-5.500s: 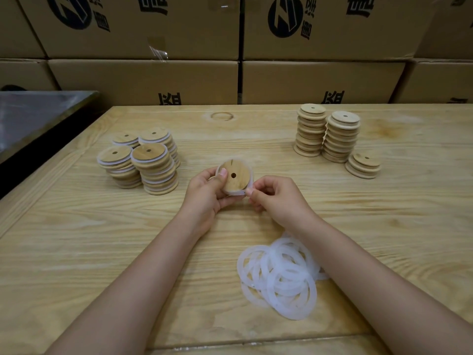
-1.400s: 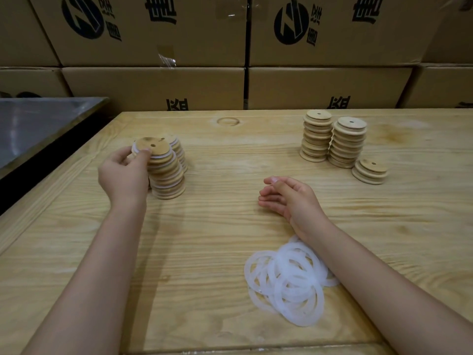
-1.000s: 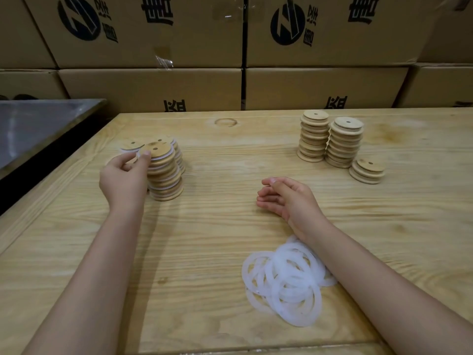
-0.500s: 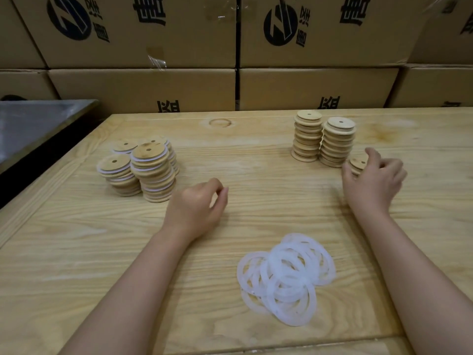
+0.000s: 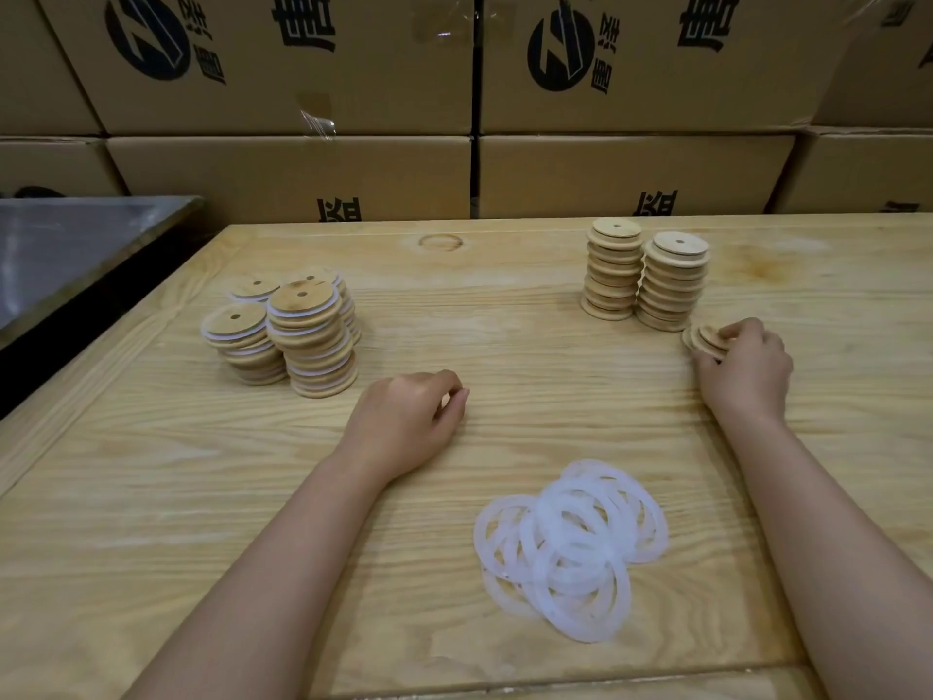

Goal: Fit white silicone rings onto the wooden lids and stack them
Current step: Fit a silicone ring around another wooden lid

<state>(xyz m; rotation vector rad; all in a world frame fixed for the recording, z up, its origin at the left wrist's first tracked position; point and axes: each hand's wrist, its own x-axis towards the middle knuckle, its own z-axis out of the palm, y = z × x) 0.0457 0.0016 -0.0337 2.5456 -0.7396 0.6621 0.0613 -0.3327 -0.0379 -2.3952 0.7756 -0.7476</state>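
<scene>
Pinching a round bare wooden lid on the low far-right pile, the right hand is seemingly fetching the next piece to ring, while the left hand is lying loosely curled and empty, waiting near the heap of white silicone rings

A pale wooden table fills the view, with an oval knot in its grain at 12 o'clock. Stacked cardboard boxes printed in black wall its far edge from 10 to 2 o'clock, clear tape peeling off one. A grey metal surface sits at 9 o'clock.
</scene>
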